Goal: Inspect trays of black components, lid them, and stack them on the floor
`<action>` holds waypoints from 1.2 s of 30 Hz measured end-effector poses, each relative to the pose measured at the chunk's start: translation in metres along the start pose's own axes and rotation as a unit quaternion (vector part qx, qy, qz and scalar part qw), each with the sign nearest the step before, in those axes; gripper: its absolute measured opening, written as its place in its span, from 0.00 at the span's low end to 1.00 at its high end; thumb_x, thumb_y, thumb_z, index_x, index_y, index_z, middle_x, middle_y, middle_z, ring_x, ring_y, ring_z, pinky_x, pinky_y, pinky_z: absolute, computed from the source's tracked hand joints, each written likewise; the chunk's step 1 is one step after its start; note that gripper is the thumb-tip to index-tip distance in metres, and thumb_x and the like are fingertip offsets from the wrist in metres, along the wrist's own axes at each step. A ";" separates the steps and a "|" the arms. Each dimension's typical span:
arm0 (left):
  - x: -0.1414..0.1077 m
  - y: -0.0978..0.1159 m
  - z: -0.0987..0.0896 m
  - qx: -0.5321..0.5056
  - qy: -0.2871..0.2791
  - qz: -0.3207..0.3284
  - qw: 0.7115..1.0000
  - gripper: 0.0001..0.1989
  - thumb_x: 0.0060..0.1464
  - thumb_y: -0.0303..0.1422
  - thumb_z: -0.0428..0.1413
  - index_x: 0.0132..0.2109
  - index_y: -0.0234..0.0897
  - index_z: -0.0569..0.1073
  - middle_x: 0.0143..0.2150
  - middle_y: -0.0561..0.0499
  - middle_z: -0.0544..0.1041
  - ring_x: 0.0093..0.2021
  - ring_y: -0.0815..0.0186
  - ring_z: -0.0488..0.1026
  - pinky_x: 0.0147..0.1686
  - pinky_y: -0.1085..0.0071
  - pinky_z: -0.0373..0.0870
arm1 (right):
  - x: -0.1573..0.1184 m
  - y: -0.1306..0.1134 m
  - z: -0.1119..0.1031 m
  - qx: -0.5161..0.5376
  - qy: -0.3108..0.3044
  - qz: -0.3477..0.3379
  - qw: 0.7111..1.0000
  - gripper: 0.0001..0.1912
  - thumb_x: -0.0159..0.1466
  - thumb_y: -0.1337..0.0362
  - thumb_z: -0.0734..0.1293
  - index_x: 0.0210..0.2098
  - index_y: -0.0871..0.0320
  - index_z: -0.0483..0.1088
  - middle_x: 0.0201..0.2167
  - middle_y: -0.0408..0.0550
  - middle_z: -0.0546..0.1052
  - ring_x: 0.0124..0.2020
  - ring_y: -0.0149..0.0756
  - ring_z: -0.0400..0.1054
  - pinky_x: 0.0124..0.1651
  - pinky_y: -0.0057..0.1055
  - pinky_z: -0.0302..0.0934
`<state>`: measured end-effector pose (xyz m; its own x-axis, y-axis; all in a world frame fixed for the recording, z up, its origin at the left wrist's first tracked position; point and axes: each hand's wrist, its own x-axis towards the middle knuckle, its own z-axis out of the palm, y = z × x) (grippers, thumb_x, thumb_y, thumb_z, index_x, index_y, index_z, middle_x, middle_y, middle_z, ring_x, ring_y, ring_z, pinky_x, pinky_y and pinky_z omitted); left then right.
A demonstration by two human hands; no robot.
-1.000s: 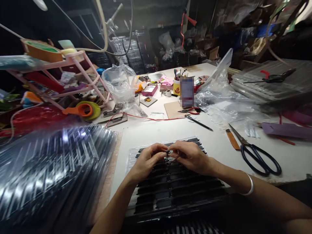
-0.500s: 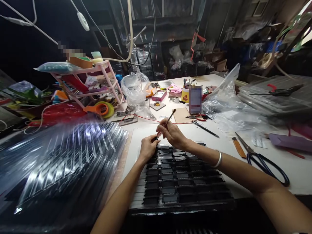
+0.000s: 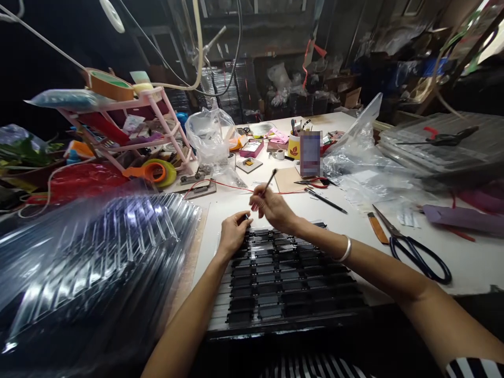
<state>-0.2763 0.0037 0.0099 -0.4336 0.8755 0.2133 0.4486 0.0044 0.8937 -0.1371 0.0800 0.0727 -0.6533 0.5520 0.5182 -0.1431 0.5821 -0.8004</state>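
Both my hands meet over the far edge of the clear plastic tray of small black parts (image 3: 283, 273).

My right hand (image 3: 273, 207) has its fingers pinched together on a thin dark stick-like tool (image 3: 269, 183), whose free end slants up and away to the far right; my left hand (image 3: 233, 232) sits just near and left of it, fingertips closed on a tiny dark part (image 3: 247, 216) that is too small to make out, held above the tray's far left corner. The tray lies on the white worktable (image 3: 354, 231) right in front of me, its rows filled with black pieces. A tall stack of shiny clear trays (image 3: 90, 268) stands at my left, and black-handled scissors (image 3: 413, 249) lie well apart to the right.
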 end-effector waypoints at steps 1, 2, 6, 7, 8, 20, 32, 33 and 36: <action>-0.001 0.003 -0.002 -0.006 0.007 0.008 1.000 0.13 0.51 0.35 0.56 0.43 0.34 0.76 0.38 0.49 0.77 0.37 0.63 0.73 0.42 0.66 0.69 | -0.004 -0.007 -0.009 0.012 0.018 -0.002 1.000 0.08 0.68 0.57 0.57 0.37 0.54 0.55 0.27 0.41 0.68 0.22 0.28 0.64 0.24 0.27 0.60; -0.002 0.007 -0.005 -0.011 0.012 0.018 1.000 0.14 0.52 0.35 0.55 0.45 0.35 0.74 0.42 0.47 0.75 0.39 0.64 0.72 0.43 0.66 0.69 | -0.011 -0.014 -0.018 0.025 0.035 -0.004 0.999 0.07 0.69 0.57 0.56 0.38 0.54 0.54 0.29 0.42 0.70 0.24 0.28 0.65 0.24 0.26 0.61; -0.014 0.032 -0.017 -0.006 -0.031 0.044 0.999 0.15 0.53 0.34 0.55 0.49 0.41 0.73 0.44 0.49 0.68 0.39 0.66 0.69 0.40 0.67 0.70 | -0.050 -0.029 -0.047 0.055 0.077 0.009 0.996 0.06 0.69 0.59 0.58 0.39 0.54 0.57 0.32 0.44 0.72 0.28 0.29 0.68 0.24 0.26 0.63; -0.018 0.038 -0.020 0.007 -0.061 0.047 0.997 0.17 0.51 0.33 0.56 0.50 0.43 0.73 0.42 0.50 0.68 0.38 0.66 0.69 0.39 0.68 0.70 | -0.060 -0.029 -0.051 0.052 0.088 0.021 0.995 0.05 0.69 0.60 0.59 0.38 0.54 0.58 0.32 0.43 0.73 0.26 0.28 0.68 0.24 0.26 0.63; -0.023 0.044 -0.022 0.024 -0.098 0.046 0.994 0.20 0.50 0.31 0.57 0.52 0.45 0.71 0.40 0.51 0.68 0.37 0.66 0.68 0.38 0.68 0.70 | -0.068 -0.026 -0.054 0.049 0.106 0.034 0.993 0.06 0.69 0.60 0.59 0.38 0.54 0.58 0.32 0.43 0.73 0.25 0.27 0.67 0.23 0.26 0.62; -0.054 0.041 -0.011 0.239 -0.133 0.149 0.950 0.08 0.58 0.33 0.52 0.40 0.39 0.75 0.37 0.49 0.72 0.33 0.65 0.71 0.34 0.68 0.67 | -0.086 -0.014 -0.069 -0.077 0.050 0.116 0.989 0.05 0.67 0.62 0.57 0.36 0.56 0.60 0.26 0.42 0.72 0.23 0.29 0.64 0.28 0.30 0.58; -0.055 0.037 -0.015 0.273 -0.135 0.142 0.942 0.07 0.56 0.32 0.55 0.42 0.38 0.76 0.35 0.49 0.75 0.36 0.62 0.72 0.36 0.66 0.68 | -0.093 -0.017 -0.077 -0.286 -0.248 0.094 0.921 0.06 0.67 0.67 0.59 0.33 0.59 0.64 0.34 0.47 0.69 0.32 0.33 0.62 0.34 0.30 0.54; -0.055 0.037 -0.018 0.272 -0.132 0.141 0.943 0.07 0.57 0.32 0.55 0.41 0.38 0.76 0.35 0.49 0.76 0.36 0.62 0.73 0.36 0.66 0.68 | -0.094 -0.016 -0.077 -0.299 -0.260 0.101 0.913 0.05 0.66 0.67 0.61 0.33 0.59 0.64 0.34 0.47 0.68 0.31 0.33 0.62 0.33 0.30 0.54; -0.055 0.036 -0.024 0.265 -0.122 0.138 0.947 0.07 0.58 0.32 0.53 0.40 0.38 0.76 0.34 0.50 0.76 0.36 0.63 0.72 0.37 0.67 0.68 | -0.096 -0.013 -0.074 -0.331 -0.278 0.101 0.896 0.05 0.64 0.69 0.63 0.31 0.58 0.64 0.34 0.46 0.68 0.31 0.32 0.61 0.32 0.29 0.53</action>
<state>-0.2553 -0.0559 0.0401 -0.0784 0.9635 0.2559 0.8755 -0.0563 0.4800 -0.0177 0.0632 0.0554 -0.9119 0.4105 0.0045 0.3726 0.8322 -0.4105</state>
